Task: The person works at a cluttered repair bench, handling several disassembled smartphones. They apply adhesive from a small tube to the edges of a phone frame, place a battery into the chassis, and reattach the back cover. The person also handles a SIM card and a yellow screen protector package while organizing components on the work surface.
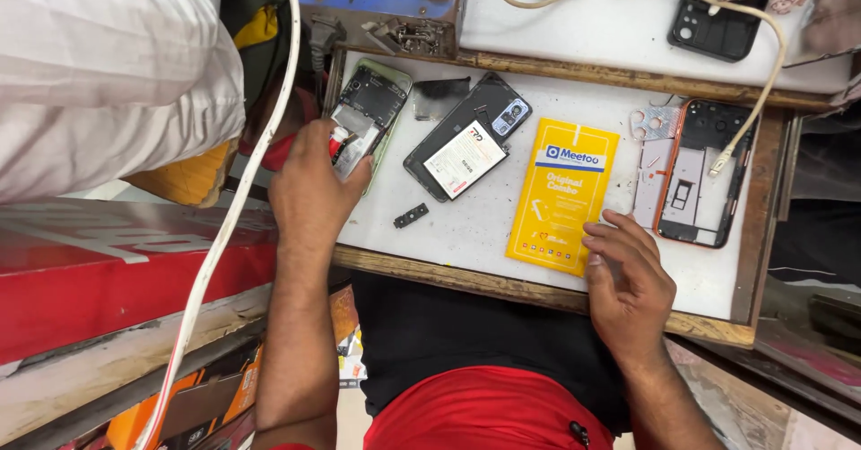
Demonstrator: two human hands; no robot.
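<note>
My left hand (309, 190) rests on the lower end of an opened green-edged phone (368, 114) at the left of the white work board (466, 226), fingers curled around its edge. My right hand (628, 280) lies near the board's front edge, fingertips touching the lower right corner of a flat yellow package (560, 194). Between them lies a dark phone with its back off (466, 145), showing a white-labelled battery. A small black part (411, 216) sits loose in front of it.
An orange-rimmed phone frame (700, 172) lies at the right with a white cable (762, 73) plugged near it. A dark cover piece (439, 96) lies at the back. A black phone back (717, 24) sits on the upper tray. A thick white cord (224, 226) hangs at left.
</note>
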